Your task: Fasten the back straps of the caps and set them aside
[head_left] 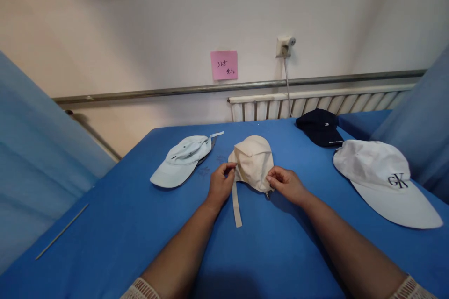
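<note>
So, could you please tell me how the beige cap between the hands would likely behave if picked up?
The beige cap is probably floppy, since its crown is creased and dented. It is likely light, looking like plain fabric. Its strap would probably dangle, as its near end lies loose.
</note>
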A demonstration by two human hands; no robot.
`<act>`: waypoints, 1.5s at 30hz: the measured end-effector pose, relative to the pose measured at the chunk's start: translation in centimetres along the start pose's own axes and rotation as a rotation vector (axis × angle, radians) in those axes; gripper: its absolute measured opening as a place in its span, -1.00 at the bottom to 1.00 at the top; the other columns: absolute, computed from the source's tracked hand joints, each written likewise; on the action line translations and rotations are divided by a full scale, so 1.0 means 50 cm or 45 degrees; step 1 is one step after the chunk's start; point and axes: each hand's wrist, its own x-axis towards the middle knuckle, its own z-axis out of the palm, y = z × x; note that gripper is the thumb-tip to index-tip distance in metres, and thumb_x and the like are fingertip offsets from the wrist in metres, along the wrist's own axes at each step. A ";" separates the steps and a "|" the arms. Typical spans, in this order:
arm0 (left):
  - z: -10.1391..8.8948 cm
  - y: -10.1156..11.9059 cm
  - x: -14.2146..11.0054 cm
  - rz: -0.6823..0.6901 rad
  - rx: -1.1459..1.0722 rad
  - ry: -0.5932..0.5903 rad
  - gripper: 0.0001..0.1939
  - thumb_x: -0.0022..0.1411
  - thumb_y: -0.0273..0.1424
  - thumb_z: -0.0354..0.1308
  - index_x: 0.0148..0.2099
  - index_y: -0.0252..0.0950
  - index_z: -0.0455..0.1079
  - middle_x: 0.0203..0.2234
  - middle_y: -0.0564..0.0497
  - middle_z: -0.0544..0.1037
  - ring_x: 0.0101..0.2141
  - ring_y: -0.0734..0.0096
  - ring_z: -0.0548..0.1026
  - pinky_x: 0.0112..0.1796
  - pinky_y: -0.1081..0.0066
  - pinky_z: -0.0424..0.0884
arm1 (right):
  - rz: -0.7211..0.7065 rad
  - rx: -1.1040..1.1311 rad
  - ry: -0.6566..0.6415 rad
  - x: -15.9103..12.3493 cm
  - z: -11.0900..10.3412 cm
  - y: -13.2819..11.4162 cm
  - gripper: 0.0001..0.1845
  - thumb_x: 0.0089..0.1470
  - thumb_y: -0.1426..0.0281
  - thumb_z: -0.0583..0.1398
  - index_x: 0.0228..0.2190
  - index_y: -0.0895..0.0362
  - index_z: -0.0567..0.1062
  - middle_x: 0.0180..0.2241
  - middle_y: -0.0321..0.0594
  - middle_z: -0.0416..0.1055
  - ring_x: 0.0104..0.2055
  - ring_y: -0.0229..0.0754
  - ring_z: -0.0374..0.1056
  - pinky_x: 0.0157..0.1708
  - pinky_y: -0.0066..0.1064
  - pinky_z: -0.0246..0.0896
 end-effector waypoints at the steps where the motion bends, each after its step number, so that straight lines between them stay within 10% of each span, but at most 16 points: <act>1: 0.001 0.011 -0.006 0.047 0.014 -0.027 -0.78 0.19 -0.41 0.10 -0.14 -0.27 0.49 -0.23 -0.05 0.58 -0.21 0.30 0.52 -0.10 0.28 0.41 | 0.020 -0.015 -0.056 -0.005 0.000 -0.001 -0.81 0.03 0.24 0.18 -0.47 0.09 0.43 -0.57 -0.36 0.36 -0.54 -0.29 0.24 -0.50 -0.46 0.13; 12: 0.017 0.083 -0.052 0.354 0.111 -0.443 -0.78 0.19 -0.52 0.04 -0.19 -0.26 0.48 -0.24 -0.05 0.58 -0.19 0.32 0.52 -0.09 0.33 0.39 | -0.026 -0.192 -0.276 -0.015 -0.006 0.003 -0.68 -0.22 0.31 0.37 -0.38 0.08 0.41 -0.53 -0.40 0.31 -0.50 -0.29 0.19 -0.51 -0.47 0.06; 28: 0.026 0.073 -0.049 0.227 0.057 -0.470 -0.80 0.17 -0.48 0.05 -0.22 -0.25 0.49 -0.30 -0.01 0.59 -0.25 0.34 0.52 -0.14 0.37 0.38 | -0.274 -0.656 -0.321 -0.026 -0.002 -0.026 -0.88 -0.04 0.42 0.25 -0.43 0.10 0.38 -0.37 -0.26 0.32 -0.38 -0.23 0.22 -0.35 -0.39 0.08; 45: 0.027 0.111 -0.054 0.552 0.409 -0.540 -0.80 0.24 -0.43 0.06 -0.10 -0.23 0.43 -0.19 -0.07 0.54 -0.18 0.25 0.39 -0.07 0.24 0.25 | 0.256 0.610 -0.047 -0.014 0.032 -0.023 -0.64 -0.10 0.10 0.30 -0.55 0.16 0.49 -0.59 -0.30 0.33 -0.54 -0.31 0.16 -0.50 -0.44 0.05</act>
